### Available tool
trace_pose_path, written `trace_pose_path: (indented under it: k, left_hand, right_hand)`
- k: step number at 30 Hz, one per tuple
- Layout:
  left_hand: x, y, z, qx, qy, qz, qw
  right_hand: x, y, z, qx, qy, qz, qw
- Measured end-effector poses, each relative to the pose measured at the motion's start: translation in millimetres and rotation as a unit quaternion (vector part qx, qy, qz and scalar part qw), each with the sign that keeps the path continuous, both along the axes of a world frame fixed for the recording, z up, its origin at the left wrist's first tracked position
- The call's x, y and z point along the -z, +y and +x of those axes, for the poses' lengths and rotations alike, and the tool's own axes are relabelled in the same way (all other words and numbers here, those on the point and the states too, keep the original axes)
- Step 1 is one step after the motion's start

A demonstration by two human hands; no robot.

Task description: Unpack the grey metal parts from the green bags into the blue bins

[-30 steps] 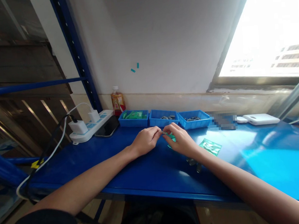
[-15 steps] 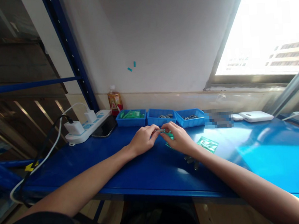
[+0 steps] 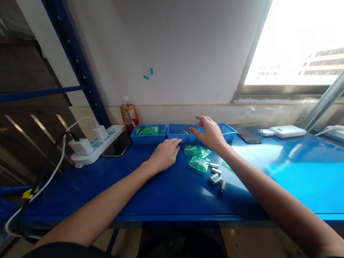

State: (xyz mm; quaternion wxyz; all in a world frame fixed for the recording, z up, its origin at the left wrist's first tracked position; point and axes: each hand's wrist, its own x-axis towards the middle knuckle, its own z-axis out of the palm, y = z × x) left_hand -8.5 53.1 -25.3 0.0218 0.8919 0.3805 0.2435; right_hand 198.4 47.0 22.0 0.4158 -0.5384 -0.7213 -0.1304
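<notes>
The right hand [image 3: 211, 134] reaches over the right end of the middle bin [image 3: 175, 135], thumb and fingers spread apart; whether its fingertips touch anything there is too small to make out. Grey metal pieces [image 3: 185, 132] lie in that bin, just left of the right thumb. Partly hidden behind the right hand is the right bin [image 3: 229, 135] (only a little of its contents shows, too small to name). The left hand [image 3: 163, 155] rests low over the blue table [image 3: 164, 194], fingers together and bent; I can't tell whether it grips the small glint at its fingertips. Beyond it and slightly left, the left bin [image 3: 148, 139] holds a heap of green packets [image 3: 149, 130]. More green bags [image 3: 199, 163] lie to the right of the left hand, on the near side of the right. Nearer still, beside the right forearm, lie several metal cylinders [image 3: 214, 177].
</notes>
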Motion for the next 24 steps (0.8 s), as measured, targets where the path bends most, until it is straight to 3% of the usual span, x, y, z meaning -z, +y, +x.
trace_pose_path:
  k: [3, 9, 17, 24]
  left_hand:
    - [5.5, 8, -7, -0.006, 0.067, -0.032, 0.997]
    - [5.4, 0, -13, -0.028, 0.079, -0.042, 0.996]
    - [1.7, 3, -6, 0.002, 0.113, -0.020, 0.993]
    - [2.6, -1, -8, -0.001, 0.037, -0.008, 0.999]
  right_hand:
    - [9.6, -1, 11, 0.019, -0.034, -0.055, 0.998]
    - [28.5, -31, -9, -0.101, -0.127, -0.126, 0.979]
    - [37.2, -38, -27, -0.149, -0.159, -0.156, 0.963]
    - [42.0, -38, -24, -0.173, -0.156, -0.156, 0.960]
